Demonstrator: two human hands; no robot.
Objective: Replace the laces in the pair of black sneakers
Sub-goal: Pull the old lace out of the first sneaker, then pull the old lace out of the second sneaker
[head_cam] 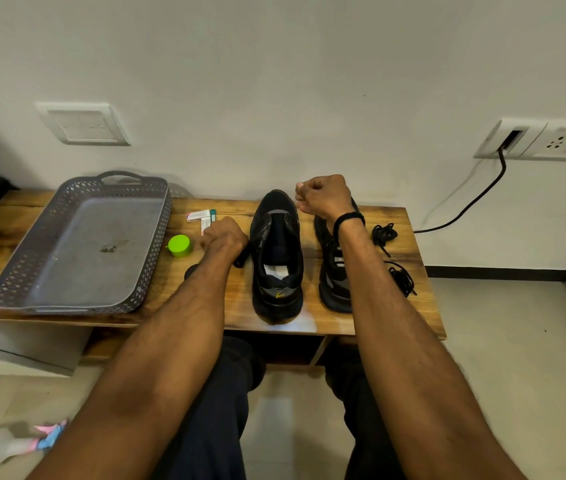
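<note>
Locate sneakers [276, 258] side by side on bench [371, 317], between and below both hands. Note left hand [226, 237] fisted on bench just left of the nearer shoe, apparently closed over a black lace end [241, 259] trailing from under the wrist. Note right hand [326, 197] raised over the other toe, fingers curled tight; contents not discernible. Find loose laces [383, 233] bundled right of the right forearm.

Expect lace to be light, limp and easily snagged: pinch close to the stiff tip for threading. Expect shoe to be light, with soft upper and firm sole: steady by heel collar.
</note>
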